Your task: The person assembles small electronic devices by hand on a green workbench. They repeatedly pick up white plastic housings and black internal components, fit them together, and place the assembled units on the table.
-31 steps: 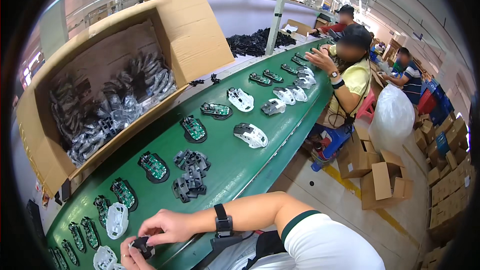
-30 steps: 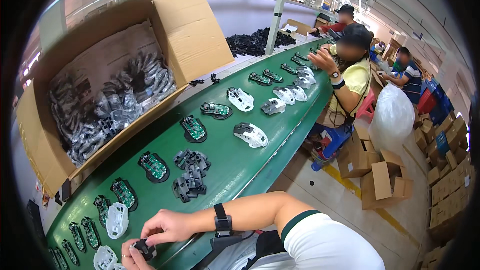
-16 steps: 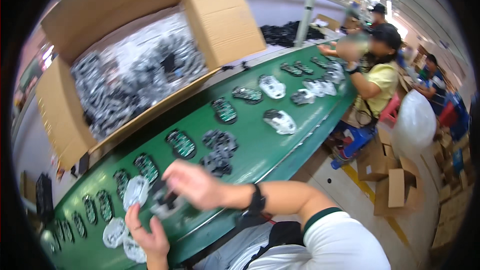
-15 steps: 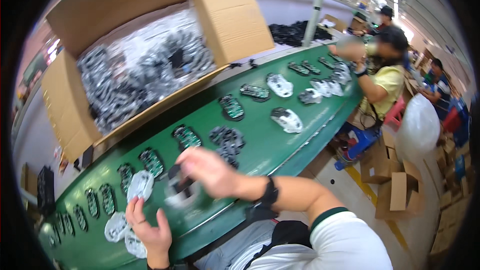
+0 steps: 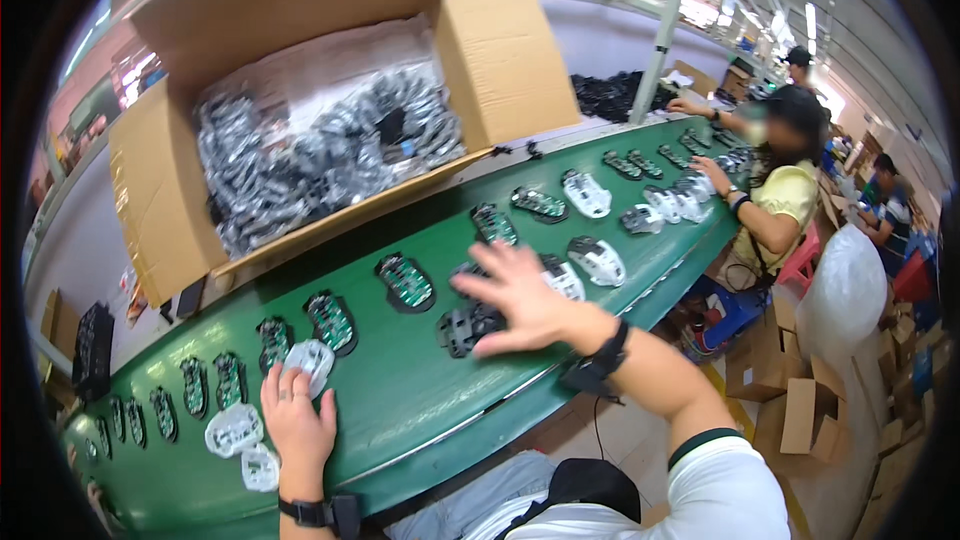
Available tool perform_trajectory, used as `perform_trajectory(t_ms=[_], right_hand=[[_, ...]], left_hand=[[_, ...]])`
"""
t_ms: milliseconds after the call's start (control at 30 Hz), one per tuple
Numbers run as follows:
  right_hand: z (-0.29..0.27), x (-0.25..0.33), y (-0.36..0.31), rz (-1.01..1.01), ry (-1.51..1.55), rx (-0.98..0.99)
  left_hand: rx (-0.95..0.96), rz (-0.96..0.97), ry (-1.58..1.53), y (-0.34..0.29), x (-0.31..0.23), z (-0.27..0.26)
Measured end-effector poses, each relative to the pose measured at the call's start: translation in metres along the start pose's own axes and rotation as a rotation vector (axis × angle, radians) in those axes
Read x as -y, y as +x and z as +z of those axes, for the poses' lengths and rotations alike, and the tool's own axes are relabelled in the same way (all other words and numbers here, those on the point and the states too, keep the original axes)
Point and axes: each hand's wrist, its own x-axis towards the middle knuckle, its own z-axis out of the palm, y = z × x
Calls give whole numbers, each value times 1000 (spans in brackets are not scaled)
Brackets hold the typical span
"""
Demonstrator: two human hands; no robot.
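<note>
My right hand (image 5: 525,298) is spread open above a pile of dark grey plastic parts (image 5: 468,328), its palm down and nothing visibly gripped. Just beyond its wrist, a white mouse shell (image 5: 563,278), partly covered by the hand, lies beside another white shell with a dark insert (image 5: 598,260). My left hand (image 5: 298,425) hovers or rests at the belt with fingers stretched out. Its fingertips are at a translucent white shell (image 5: 310,365); whether they touch it I cannot tell. Two more pale shells, one a larger piece (image 5: 235,429) and one smaller (image 5: 260,467), lie left of that hand.
Mouse bases with green circuit boards (image 5: 405,281) line the green conveyor belt (image 5: 400,395). Behind it stands an open carton (image 5: 520,60) with plastic-wrapped grey parts (image 5: 330,155). A co-worker in yellow (image 5: 785,205) handles shells at right. Cardboard boxes (image 5: 770,350) stand on the floor.
My right hand has moved right, letting go of the dark part it held above a white shell. A white shell now lies beside the right-hand one. My left hand stays near the pale shells.
</note>
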Motion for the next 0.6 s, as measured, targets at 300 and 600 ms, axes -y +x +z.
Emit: perform_trajectory(t_ms=[300,600], right_hand=[[34,45,-14,-133,201,-18],[109,169,58,-361,498,-29]], left_hand=[[22,-93,-156,-33,40,-19],[-280,73,-58,-10,23,-40]])
